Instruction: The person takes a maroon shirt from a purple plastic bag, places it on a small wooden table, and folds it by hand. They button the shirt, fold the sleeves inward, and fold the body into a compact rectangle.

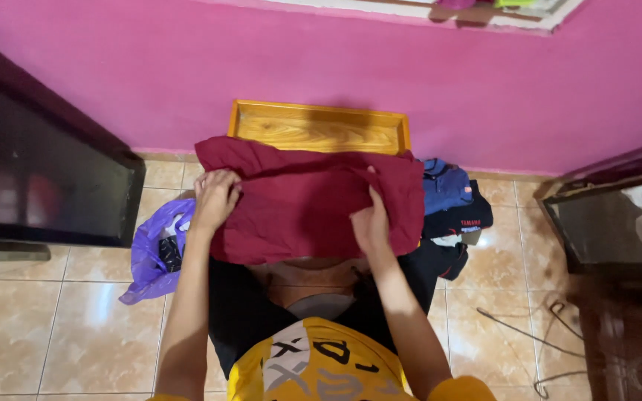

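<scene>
**Both hands working a maroon garment over a wooden tray**

Head view, looking straight down: the person is sitting on the tiled floor (76,327) in a yellow printed shirt (321,367), arms stretching forward. The maroon garment (310,197) is lying spread across the lap and over the near edge of a wooden tray (319,128), which is sitting just beyond the hands against the pink wall (336,52).

The left hand (215,199) is pressing on the garment's left edge, fingers curling into the cloth, so that grip is closing on the fabric there. The right hand (371,221) is resting on the garment's lower right part with the thumb pointing up and the fingers tucking against a fold; it is gripping the maroon cloth too, though the fingertips are partly hiding in the fold.

Just outside the left hand, a purple plastic bag (150,256) is lying open on the floor with something dark inside. Just outside the right hand, a pile of clothes (451,212) is sitting on the floor, a blue piece on top of dark ones. Farther out beyond the left hand a dark cabinet (39,178) is standing, and another piece of dark furniture (618,245) is standing well beyond the right hand, with a thin cable (521,334) trailing over the tiles near it.
</scene>
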